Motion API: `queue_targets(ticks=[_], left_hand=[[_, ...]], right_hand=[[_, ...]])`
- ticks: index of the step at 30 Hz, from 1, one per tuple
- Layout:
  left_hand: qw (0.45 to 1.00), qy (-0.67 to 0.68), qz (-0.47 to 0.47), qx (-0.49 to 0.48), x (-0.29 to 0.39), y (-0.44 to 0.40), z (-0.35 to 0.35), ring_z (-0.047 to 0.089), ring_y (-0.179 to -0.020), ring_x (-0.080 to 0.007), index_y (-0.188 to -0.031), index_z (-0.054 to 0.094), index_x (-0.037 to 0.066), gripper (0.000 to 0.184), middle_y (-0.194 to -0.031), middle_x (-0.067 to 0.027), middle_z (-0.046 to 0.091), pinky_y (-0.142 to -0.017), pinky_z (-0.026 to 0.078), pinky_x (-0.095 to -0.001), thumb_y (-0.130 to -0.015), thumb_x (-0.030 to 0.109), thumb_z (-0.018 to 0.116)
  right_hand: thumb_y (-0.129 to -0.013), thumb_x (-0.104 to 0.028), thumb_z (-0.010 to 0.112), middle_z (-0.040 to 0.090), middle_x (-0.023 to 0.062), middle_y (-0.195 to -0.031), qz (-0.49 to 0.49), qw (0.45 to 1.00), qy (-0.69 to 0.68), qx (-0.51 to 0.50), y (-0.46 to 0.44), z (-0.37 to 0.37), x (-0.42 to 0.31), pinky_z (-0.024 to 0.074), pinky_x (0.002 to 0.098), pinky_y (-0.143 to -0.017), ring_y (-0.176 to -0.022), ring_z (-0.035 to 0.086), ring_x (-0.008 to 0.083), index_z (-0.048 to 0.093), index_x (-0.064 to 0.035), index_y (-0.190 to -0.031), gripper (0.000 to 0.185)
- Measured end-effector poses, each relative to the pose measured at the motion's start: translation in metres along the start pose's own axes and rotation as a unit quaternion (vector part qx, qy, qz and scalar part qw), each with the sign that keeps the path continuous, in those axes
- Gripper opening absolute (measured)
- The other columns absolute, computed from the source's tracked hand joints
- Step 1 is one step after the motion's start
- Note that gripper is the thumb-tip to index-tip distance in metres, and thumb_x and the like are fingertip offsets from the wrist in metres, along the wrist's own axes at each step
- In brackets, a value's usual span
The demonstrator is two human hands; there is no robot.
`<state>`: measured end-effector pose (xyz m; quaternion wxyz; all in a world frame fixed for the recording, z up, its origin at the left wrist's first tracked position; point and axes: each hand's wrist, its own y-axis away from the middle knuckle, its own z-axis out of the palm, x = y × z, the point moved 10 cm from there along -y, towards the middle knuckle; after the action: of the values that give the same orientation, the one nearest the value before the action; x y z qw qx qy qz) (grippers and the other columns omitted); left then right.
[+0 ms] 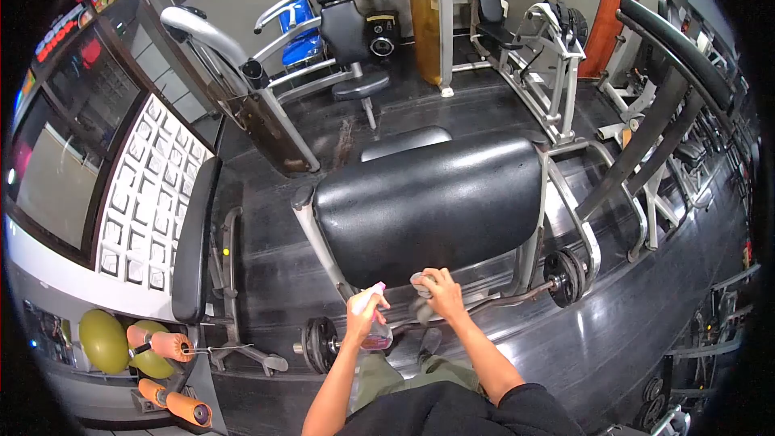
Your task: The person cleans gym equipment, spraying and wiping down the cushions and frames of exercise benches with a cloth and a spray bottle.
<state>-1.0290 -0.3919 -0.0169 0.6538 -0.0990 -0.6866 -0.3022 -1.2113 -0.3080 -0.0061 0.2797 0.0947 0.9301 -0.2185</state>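
Observation:
My left hand (361,321) is wrapped round a spray bottle (378,339) with a pink nozzle and a clear body. A crumpled grey cloth (422,309) is gripped in my right hand (441,292), its end hanging down. Both hands are just short of the near edge of a wide black padded bench (428,206), seemingly apart from it. Beneath them a curved barbell (488,304) runs across the front of the bench, with dark plates at each end.
Beyond the bench stands a seated press machine (345,32). At left are a long black bench pad (195,242), a green ball (103,341) and orange foam rollers (187,408). A tall padded frame (678,56) rises at right. The floor (266,270) is black.

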Motion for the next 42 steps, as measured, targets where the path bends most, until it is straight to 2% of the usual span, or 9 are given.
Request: queue_targets(ticks=[3, 7, 10, 14, 18, 22, 32, 39, 42], left_hand=[[1.000, -0.008, -0.008, 0.003, 0.000, 0.003, -0.005, 0.060, -0.046, -0.0132, -0.113, 0.067, -0.001, 0.033, -0.075, -0.0073, 0.068, -0.044, 0.043, -0.0245, -0.097, 0.025, 0.055], [0.999, -0.027, 0.008, -0.015, 0.003, 0.003, 0.000, 0.060, -0.046, -0.0131, -0.112, 0.067, -0.001, 0.033, -0.076, -0.0074, 0.068, -0.045, 0.043, -0.0246, -0.096, 0.025, 0.056], [1.000, -0.023, 0.002, -0.017, 0.006, 0.002, 0.009, 0.060, -0.046, -0.0129, -0.112, 0.067, -0.001, 0.033, -0.076, -0.0073, 0.068, -0.045, 0.043, -0.0246, -0.096, 0.025, 0.056], [1.000, -0.011, -0.011, -0.021, 0.005, 0.001, 0.015, 0.060, -0.046, -0.0128, -0.111, 0.068, 0.000, 0.032, -0.076, -0.0069, 0.068, -0.045, 0.043, -0.0245, -0.096, 0.026, 0.056], [1.000, -0.007, 0.001, -0.024, 0.007, -0.002, 0.010, 0.060, -0.046, -0.0124, -0.110, 0.068, 0.000, 0.032, -0.075, -0.0067, 0.068, -0.046, 0.042, -0.0242, -0.095, 0.025, 0.057], [1.000, -0.013, 0.003, -0.021, 0.007, -0.004, 0.007, 0.059, -0.046, -0.0119, -0.112, 0.067, 0.000, 0.032, -0.075, -0.0060, 0.068, -0.045, 0.042, -0.0240, -0.095, 0.024, 0.056], [0.998, -0.017, -0.004, -0.060, 0.008, -0.013, 0.034, 0.059, -0.046, -0.0130, -0.115, 0.067, 0.000, 0.032, -0.075, -0.0071, 0.068, -0.045, 0.044, -0.0251, -0.095, 0.024, 0.056], [0.997, -0.038, -0.012, -0.064, 0.002, -0.018, 0.026, 0.059, -0.046, -0.0133, -0.105, 0.068, -0.001, 0.030, -0.076, -0.0073, 0.069, -0.046, 0.044, -0.0248, -0.096, 0.026, 0.057], [0.997, -0.041, -0.020, -0.068, -0.002, -0.019, 0.026, 0.059, -0.046, -0.0132, -0.105, 0.068, -0.002, 0.031, -0.077, -0.0075, 0.069, -0.046, 0.045, -0.0248, -0.096, 0.026, 0.057]], right_hand=[[-0.056, 0.001, 0.077, 0.058, -0.0029, -0.112, 0.027, 0.999, -0.010, 0.038, -0.014, -0.031, 0.011, 0.0556, 0.0382, -0.070, -0.100, 0.057, 0.0249, 0.065, -0.0211, -0.102, 0.053], [-0.064, 0.000, 0.077, 0.060, 0.0073, -0.110, 0.094, 0.968, -0.066, 0.223, -0.041, -0.081, 0.023, 0.0499, 0.0410, -0.083, -0.102, 0.058, 0.0313, 0.064, -0.0131, -0.103, 0.044], [-0.061, 0.002, 0.076, 0.061, 0.0088, -0.107, 0.048, 0.975, -0.059, 0.206, -0.036, -0.067, 0.009, 0.0500, 0.0409, -0.083, -0.102, 0.059, 0.0300, 0.064, -0.0133, -0.103, 0.046], [-0.056, 0.004, 0.075, 0.058, -0.0008, -0.106, 0.032, 0.999, -0.014, -0.002, 0.001, -0.007, 0.009, 0.0543, 0.0389, -0.075, -0.100, 0.058, 0.0265, 0.066, -0.0212, -0.098, 0.050], [-0.056, 0.005, 0.075, 0.058, -0.0019, -0.105, 0.054, 0.997, -0.005, 0.058, 0.002, -0.038, 0.045, 0.0543, 0.0382, -0.070, -0.097, 0.059, 0.0246, 0.065, -0.0220, -0.102, 0.055], [-0.061, 0.005, 0.076, 0.059, 0.0076, -0.107, 0.139, 0.966, -0.084, 0.202, -0.012, -0.086, 0.061, 0.0500, 0.0398, -0.084, -0.101, 0.059, 0.0306, 0.064, -0.0156, -0.106, 0.051], [-0.058, 0.004, 0.075, 0.058, -0.0007, -0.109, 0.075, 0.996, -0.042, 0.026, 0.011, -0.019, 0.030, 0.0542, 0.0407, -0.081, -0.099, 0.059, 0.0265, 0.066, -0.0227, -0.104, 0.054], [-0.067, 0.005, 0.073, 0.058, 0.0117, -0.104, 0.179, 0.938, -0.097, 0.280, -0.019, -0.115, 0.071, 0.0487, 0.0405, -0.086, -0.099, 0.059, 0.0332, 0.063, -0.0096, -0.104, 0.041], [-0.065, 0.005, 0.074, 0.057, 0.0115, -0.105, 0.167, 0.941, -0.105, 0.274, -0.025, -0.101, 0.065, 0.0482, 0.0406, -0.087, -0.102, 0.058, 0.0335, 0.062, -0.0098, -0.105, 0.045]])
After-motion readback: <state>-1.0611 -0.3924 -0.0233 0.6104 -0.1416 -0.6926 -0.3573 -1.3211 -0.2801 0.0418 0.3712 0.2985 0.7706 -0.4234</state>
